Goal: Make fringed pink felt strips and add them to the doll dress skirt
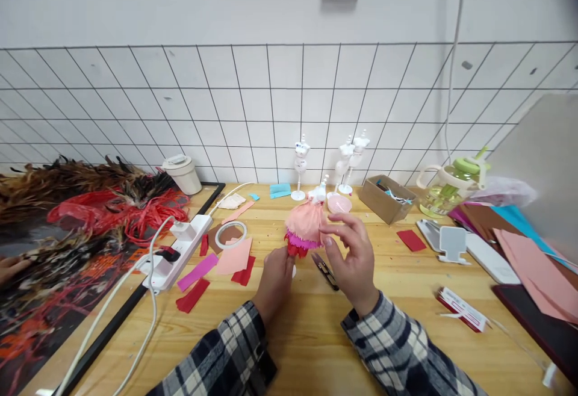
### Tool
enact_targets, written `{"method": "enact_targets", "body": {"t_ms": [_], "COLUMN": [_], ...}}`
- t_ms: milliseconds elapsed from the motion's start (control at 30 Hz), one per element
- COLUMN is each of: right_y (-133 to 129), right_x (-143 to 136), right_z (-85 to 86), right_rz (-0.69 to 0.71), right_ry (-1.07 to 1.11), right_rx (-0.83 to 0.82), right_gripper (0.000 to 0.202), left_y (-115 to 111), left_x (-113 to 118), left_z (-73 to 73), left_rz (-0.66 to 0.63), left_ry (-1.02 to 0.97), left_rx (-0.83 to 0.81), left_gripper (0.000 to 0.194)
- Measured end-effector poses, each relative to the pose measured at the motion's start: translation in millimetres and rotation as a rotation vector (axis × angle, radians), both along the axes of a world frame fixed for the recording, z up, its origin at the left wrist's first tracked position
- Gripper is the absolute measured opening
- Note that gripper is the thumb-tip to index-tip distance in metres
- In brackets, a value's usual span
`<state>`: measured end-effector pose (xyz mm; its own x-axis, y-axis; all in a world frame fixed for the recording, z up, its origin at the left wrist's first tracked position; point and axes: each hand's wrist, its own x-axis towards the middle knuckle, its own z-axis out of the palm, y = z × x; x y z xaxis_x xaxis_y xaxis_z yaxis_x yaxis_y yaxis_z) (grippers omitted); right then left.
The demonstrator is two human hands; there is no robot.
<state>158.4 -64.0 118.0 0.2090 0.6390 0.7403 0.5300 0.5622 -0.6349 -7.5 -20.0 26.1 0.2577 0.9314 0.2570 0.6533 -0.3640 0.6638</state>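
Observation:
A small white dress form (318,192) wears a layered paper skirt (305,218), pale pink on top with magenta and red ruffled layers beneath. It leans to the right. My left hand (276,272) is closed around its stand just under the skirt; the stand itself is mostly hidden. At the skirt's right edge is my right hand (351,257), its fingers curved and thumb apart from the index finger. Those fingertips are at or touching the pink paper. Thread snips (326,272) with dark handles lie on the table between my hands.
More dress forms (300,167) stand by the wall, near a pink dish (338,203) and cardboard box (388,198). Tape (231,235) and crepe paper pieces (235,257) lie left, beside a power strip (178,254). A bottle (440,194) stands right. Another person's hand (9,268) handles feathers.

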Motion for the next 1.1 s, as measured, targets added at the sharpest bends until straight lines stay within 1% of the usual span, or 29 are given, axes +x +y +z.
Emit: {"method": "enact_targets", "body": {"t_ms": [100, 167, 200, 233, 300, 367, 433, 533, 600, 667, 733, 867, 1000, 1100], "right_y": [-21, -39, -47, -53, -62, -63, -61, -57, -57, -58, -59, -59, -58, -58], "right_x": [-4, -12, -17, -22, -33, -42, -48, -52, -53, -53, -54, -54, -54, -54], "right_z": [-42.6, -72.1, -84.5, -94.5, -106.8, -110.3, -109.1, -106.2, -105.8, -106.0, -106.4, -107.2, -108.3, -108.0], "right_rz": [-0.095, -0.102, -0.061, 0.009, 0.145, 0.199, 0.188, 0.159, 0.15, 0.139, 0.126, 0.11, 0.097, 0.092], "right_ry": [-0.047, -0.07, -0.113, -0.172, -0.305, -0.433, -0.526, -0.592, -0.614, -0.634, -0.651, -0.679, -0.69, -0.698], "right_rx": [-0.062, -0.122, -0.165, -0.227, -0.359, -0.487, -0.575, -0.618, -0.619, -0.617, -0.615, -0.613, -0.607, -0.6], "right_gripper": [0.02, 0.021, 0.022, 0.023, 0.025, 0.025, 0.023, 0.021, 0.021, 0.021, 0.02, 0.019, 0.02, 0.02], "left_y": [18, 27, 29, 31, 30, 27, 23, 20, 19, 18, 16, 13, 11, 9], "left_x": [4, 6, 6, 5, 2, -1, -3, -4, -5, -7, -9, -12, -12, -12], "left_z": [0.5, 2.3, 3.2, 3.7, 2.8, -1.0, -7.0, -15.7, -17.4, -14.3, -8.1, 3.1, 5.8, 6.0], "left_rz": [-0.044, -0.05, -0.045, -0.041, -0.037, -0.052, -0.057, -0.02, 0.007, 0.018, 0.024, -0.001, -0.05, -0.058], "left_ry": [-0.088, -0.131, -0.153, -0.177, -0.231, -0.26, -0.332, -0.504, -0.543, -0.558, -0.583, -0.609, -0.631, -0.613], "left_rx": [-0.005, -0.013, -0.02, -0.033, -0.074, -0.124, -0.177, -0.283, -0.31, -0.317, -0.337, -0.386, -0.392, -0.395], "left_gripper": [0.032, 0.032, 0.033, 0.034, 0.036, 0.037, 0.036, 0.037, 0.038, 0.038, 0.038, 0.04, 0.042, 0.043]}}
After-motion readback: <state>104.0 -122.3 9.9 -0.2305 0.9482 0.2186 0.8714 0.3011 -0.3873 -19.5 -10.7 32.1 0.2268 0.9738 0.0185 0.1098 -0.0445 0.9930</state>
